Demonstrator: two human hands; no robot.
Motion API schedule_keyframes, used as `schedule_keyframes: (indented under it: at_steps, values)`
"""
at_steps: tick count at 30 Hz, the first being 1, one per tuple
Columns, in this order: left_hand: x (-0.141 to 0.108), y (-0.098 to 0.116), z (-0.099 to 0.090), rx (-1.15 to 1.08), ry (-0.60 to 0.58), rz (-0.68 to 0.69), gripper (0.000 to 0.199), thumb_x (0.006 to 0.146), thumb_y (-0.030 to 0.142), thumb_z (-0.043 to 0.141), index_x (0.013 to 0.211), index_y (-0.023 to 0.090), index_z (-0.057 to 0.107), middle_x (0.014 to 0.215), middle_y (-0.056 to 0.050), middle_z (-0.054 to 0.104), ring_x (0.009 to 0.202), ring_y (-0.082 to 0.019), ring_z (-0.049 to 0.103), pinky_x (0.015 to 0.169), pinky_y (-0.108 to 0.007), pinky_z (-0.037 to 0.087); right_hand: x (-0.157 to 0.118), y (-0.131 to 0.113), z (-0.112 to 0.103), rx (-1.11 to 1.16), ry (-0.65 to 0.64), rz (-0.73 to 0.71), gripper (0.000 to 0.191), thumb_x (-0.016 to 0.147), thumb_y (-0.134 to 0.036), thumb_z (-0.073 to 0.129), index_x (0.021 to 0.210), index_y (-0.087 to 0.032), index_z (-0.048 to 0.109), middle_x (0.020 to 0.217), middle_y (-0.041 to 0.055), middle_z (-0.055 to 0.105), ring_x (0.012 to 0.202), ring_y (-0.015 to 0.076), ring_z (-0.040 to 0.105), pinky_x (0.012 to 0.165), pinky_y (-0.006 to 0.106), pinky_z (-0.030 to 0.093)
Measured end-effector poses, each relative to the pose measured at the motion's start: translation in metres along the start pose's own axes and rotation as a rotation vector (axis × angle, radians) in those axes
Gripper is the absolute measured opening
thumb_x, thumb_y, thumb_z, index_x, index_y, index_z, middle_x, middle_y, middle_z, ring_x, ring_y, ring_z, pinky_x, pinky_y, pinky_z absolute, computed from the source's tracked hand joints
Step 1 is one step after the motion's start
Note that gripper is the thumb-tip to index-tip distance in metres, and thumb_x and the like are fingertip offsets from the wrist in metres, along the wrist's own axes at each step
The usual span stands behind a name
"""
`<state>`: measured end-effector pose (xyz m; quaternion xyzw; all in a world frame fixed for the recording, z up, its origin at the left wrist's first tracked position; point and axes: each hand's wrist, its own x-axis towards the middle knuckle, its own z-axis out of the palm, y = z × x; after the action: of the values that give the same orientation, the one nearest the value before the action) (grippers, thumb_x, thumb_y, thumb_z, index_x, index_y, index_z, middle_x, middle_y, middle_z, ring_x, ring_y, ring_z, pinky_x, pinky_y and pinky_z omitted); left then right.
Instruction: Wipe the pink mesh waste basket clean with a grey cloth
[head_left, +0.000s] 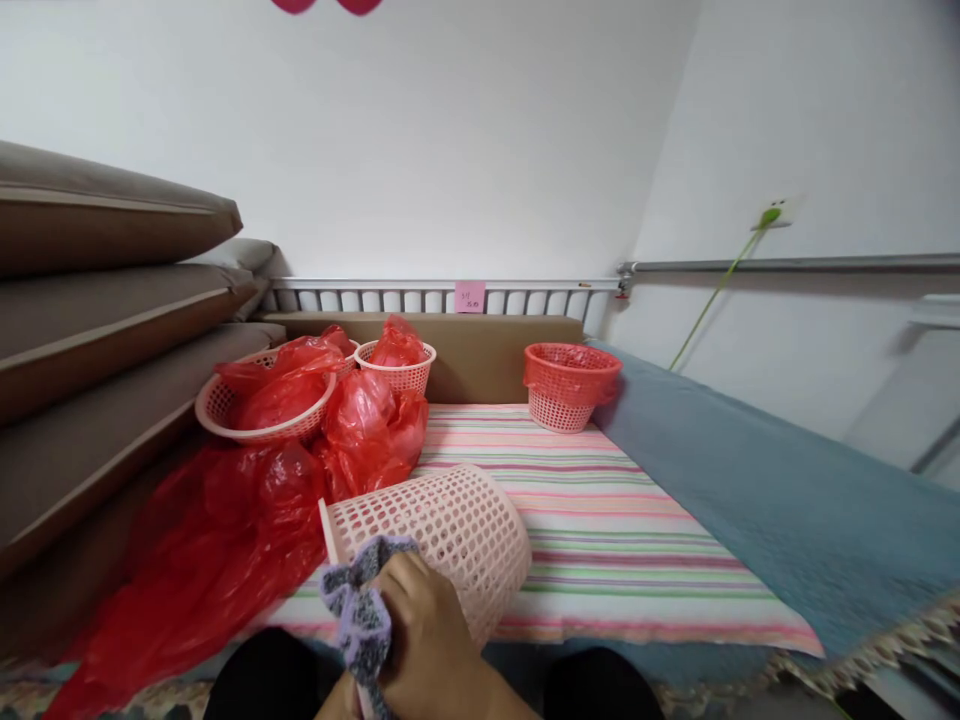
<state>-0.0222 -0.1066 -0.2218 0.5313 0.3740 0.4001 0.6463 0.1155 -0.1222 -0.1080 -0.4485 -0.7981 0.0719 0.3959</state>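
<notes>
A pale pink mesh basket (450, 530) lies on its side on the striped sheet (600, 520), its open rim facing left and toward me. My right hand (431, 630) is closed around a grey and lilac cloth (360, 600), which is pressed against the basket's rim. Only a sliver of my left hand (337, 705) shows at the bottom edge, under the cloth; its grip is hidden.
Crumpled red plastic bags (225, 540) spread to the left. Behind them stand a wide basket (262, 420) and a small one (397, 372), both holding red bags. A red-lined basket (570, 385) stands farther right. Brown cushions (90, 300) are stacked left, a blue blanket (750, 480) lies right.
</notes>
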Motion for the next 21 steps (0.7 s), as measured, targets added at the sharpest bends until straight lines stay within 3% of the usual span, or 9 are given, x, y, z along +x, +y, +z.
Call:
schedule_keyframes:
  at_steps: [2,5,8,11,13,16,21]
  values:
    - [-0.003,0.003,0.01,0.065,0.008,0.03,0.044,0.055,0.042,0.083,0.091,0.019,0.071,0.098,-0.007,0.073,0.106,-0.035,0.057,0.101,-0.048,0.04,0.002,0.005,-0.004,-0.029,0.029,0.041,0.016,0.063,-0.016,0.058,0.077,-0.022,0.055,0.086,0.0008,0.058,0.08,0.0171,0.051,0.066,0.027,0.036]
    - [-0.008,0.014,0.025,-0.007,-0.106,0.028,0.059,0.062,0.053,0.076,0.108,0.017,0.065,0.114,-0.012,0.067,0.11,-0.034,0.058,0.101,-0.046,0.041,0.011,0.029,-0.018,-0.098,0.1,0.184,0.014,0.069,-0.011,0.053,0.077,-0.021,0.056,0.086,0.0019,0.059,0.081,0.016,0.054,0.067,0.025,0.037]
    - [-0.013,0.028,0.036,-0.043,-0.193,-0.02,0.071,0.06,0.059,0.074,0.116,0.017,0.062,0.121,-0.014,0.064,0.122,-0.036,0.05,0.108,-0.047,0.033,0.021,0.076,-0.042,-0.258,0.172,0.417,0.015,0.075,-0.012,0.05,0.085,-0.02,0.059,0.088,0.0037,0.063,0.084,0.0164,0.057,0.07,0.024,0.038]
    - [-0.016,0.038,0.043,-0.021,-0.249,-0.008,0.074,0.063,0.058,0.073,0.124,0.019,0.056,0.122,-0.013,0.063,0.128,-0.035,0.044,0.111,-0.049,0.026,0.026,0.129,-0.066,-0.447,0.132,0.679,0.018,0.079,-0.022,0.051,0.093,-0.016,0.06,0.096,0.0093,0.064,0.087,0.0204,0.06,0.066,0.026,0.038]
    - [-0.016,0.037,0.045,-0.03,-0.27,0.029,0.075,0.066,0.057,0.071,0.129,0.021,0.051,0.126,-0.013,0.061,0.129,-0.033,0.043,0.112,-0.049,0.025,0.027,0.151,-0.077,-0.519,0.099,0.765,0.023,0.082,-0.028,0.049,0.097,-0.015,0.061,0.1,0.0114,0.064,0.089,0.0221,0.061,0.065,0.028,0.038]
    - [-0.014,0.027,0.044,-0.053,-0.249,0.048,0.075,0.067,0.055,0.072,0.13,0.024,0.049,0.131,-0.013,0.058,0.129,-0.032,0.044,0.112,-0.049,0.026,0.028,0.155,-0.081,-0.564,0.087,0.775,0.026,0.083,-0.029,0.048,0.101,-0.015,0.061,0.102,0.0119,0.065,0.092,0.023,0.062,0.064,0.028,0.039]
    - [-0.011,0.018,0.04,-0.124,-0.232,0.04,0.073,0.064,0.053,0.075,0.127,0.025,0.053,0.128,-0.011,0.06,0.13,-0.032,0.044,0.113,-0.049,0.024,0.033,0.117,-0.057,-0.484,0.114,0.676,0.025,0.078,-0.023,0.052,0.099,-0.015,0.062,0.098,0.0112,0.066,0.093,0.0224,0.062,0.07,0.028,0.042]
